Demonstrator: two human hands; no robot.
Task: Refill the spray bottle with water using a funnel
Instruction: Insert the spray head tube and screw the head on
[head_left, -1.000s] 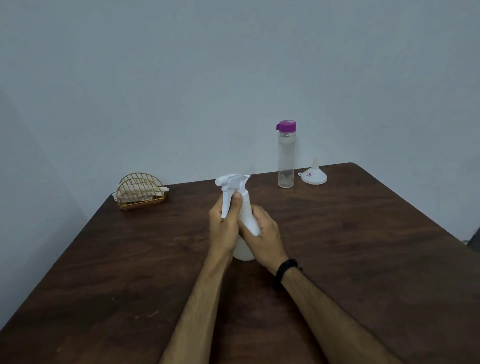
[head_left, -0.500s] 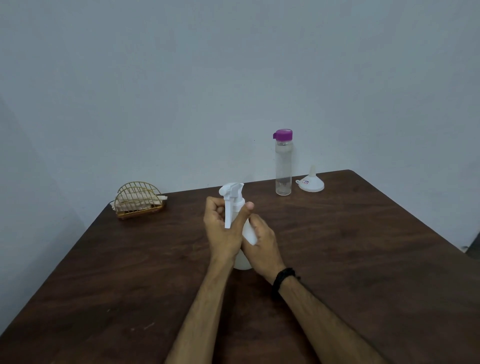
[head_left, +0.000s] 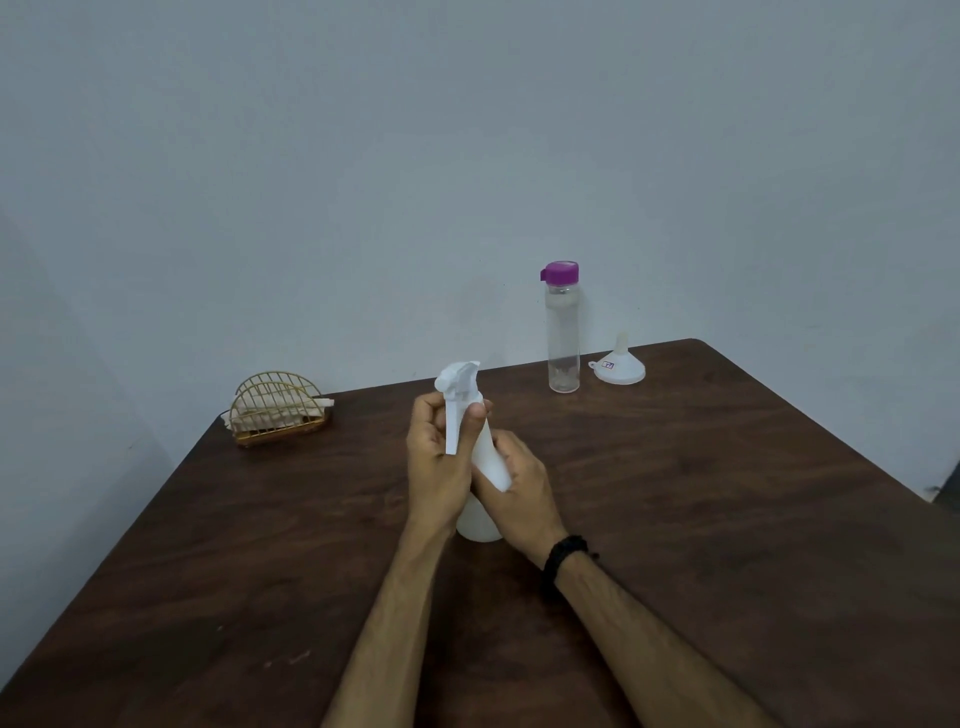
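A white spray bottle (head_left: 480, 514) stands on the dark wooden table (head_left: 701, 519) in the middle. My left hand (head_left: 436, 457) grips its white trigger head (head_left: 457, 384) at the neck, fingers and thumb curled round it. My right hand (head_left: 519, 488) wraps the bottle's body and hides much of it. At the back of the table stands a clear water bottle (head_left: 563, 338) with a purple cap. Just to its right a white funnel (head_left: 621, 364) lies mouth down, spout up.
A gold wire napkin holder (head_left: 278, 408) with napkins sits at the table's back left corner. A plain wall rises right behind the table. The table's right edge slopes away at the far right.
My left hand has turned on the trigger head, and the nozzle has swung round from pointing left. The view has tilted up a little, so everything sits lower in the frame.
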